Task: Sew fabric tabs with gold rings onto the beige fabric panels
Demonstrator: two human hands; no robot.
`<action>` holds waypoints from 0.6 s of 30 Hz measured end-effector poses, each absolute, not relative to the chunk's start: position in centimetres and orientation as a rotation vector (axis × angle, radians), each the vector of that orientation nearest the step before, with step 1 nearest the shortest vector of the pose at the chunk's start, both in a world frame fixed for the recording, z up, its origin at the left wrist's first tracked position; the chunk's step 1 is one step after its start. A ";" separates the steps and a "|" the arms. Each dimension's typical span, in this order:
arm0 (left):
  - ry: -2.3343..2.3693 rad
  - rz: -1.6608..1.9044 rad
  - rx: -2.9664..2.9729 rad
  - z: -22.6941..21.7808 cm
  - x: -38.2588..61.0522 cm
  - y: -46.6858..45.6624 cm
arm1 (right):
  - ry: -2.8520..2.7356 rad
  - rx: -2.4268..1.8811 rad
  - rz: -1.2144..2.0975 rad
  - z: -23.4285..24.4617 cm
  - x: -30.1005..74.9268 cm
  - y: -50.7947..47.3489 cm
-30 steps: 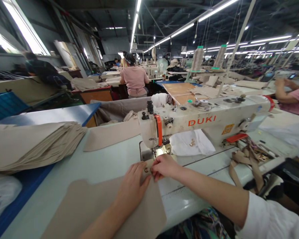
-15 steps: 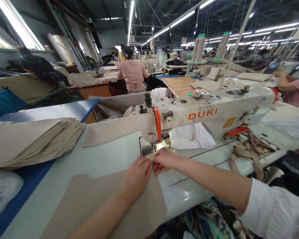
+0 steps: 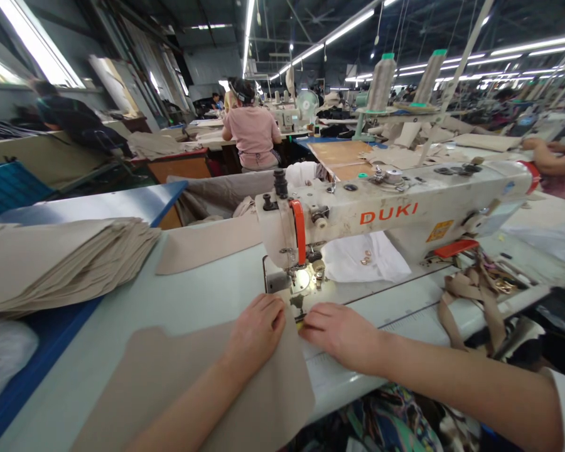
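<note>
A large beige fabric panel [image 3: 188, 370] lies across the pale machine table under my left forearm. My left hand [image 3: 257, 329] is closed on its upper edge, thumb and fingers pinched together just in front of the needle area. To the right, my right hand [image 3: 341, 336] rests low on the machine bed beside the panel's right edge, fingers curled together. A bit of yellow shows at its fingertips; whether they hold anything is hidden. Straight ahead stands the sewing machine [image 3: 339, 210], its lamp lighting the metal needle plate [image 3: 302, 280].
A stack of beige panels [image 3: 70, 257] lies at the left on a blue-edged table. Another beige piece [image 3: 207, 245] is behind the needle area. Small metal rings sit on a white cloth [image 3: 343, 260]. Beige straps [image 3: 471, 298] hang at the right. Other people work at nearby tables.
My right hand has drawn back from beside the left hand, down and to the right, uncovering the needle plate. My left hand and the fabric panel have hardly moved.
</note>
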State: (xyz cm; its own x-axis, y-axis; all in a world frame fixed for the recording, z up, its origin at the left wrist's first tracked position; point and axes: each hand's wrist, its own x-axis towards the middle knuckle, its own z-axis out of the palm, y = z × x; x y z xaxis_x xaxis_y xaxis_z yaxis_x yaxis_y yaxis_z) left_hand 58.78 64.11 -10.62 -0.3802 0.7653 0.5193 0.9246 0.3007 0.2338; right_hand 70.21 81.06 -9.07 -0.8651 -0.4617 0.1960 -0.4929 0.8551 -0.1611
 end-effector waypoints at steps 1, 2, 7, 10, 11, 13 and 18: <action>-2.266 -0.730 -1.530 -10.5 58.8 64.1 | -2.843 0.821 0.202 -9.1 70.4 81.2; -2.267 -0.736 -1.534 -10.5 58.8 64.1 | -2.814 0.858 0.130 -9.1 70.5 81.4; -2.280 -0.713 -1.578 -10.2 58.6 64.0 | -2.729 0.866 0.038 -9.3 69.6 81.3; -2.298 -0.660 -1.610 -9.9 58.6 63.9 | -2.693 0.778 0.102 -9.9 69.0 80.7; -2.297 -0.643 -1.617 -9.9 58.6 63.9 | -2.682 0.751 0.121 -10.1 68.8 80.5; -2.287 -0.606 -1.632 -9.8 58.5 63.9 | -2.666 0.761 0.144 -10.5 68.7 80.1; -2.224 -0.473 -1.689 -9.7 58.4 63.9 | -2.726 0.874 0.174 -10.8 68.7 79.9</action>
State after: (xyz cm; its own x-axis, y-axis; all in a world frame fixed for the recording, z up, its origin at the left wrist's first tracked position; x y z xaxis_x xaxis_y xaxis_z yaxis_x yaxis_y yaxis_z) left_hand 58.38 63.90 -9.71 -0.2585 0.8633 0.4334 0.9650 0.2513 0.0749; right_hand 68.68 79.90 -10.82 -0.7804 -0.5520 0.2937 -0.5849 0.8105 -0.0309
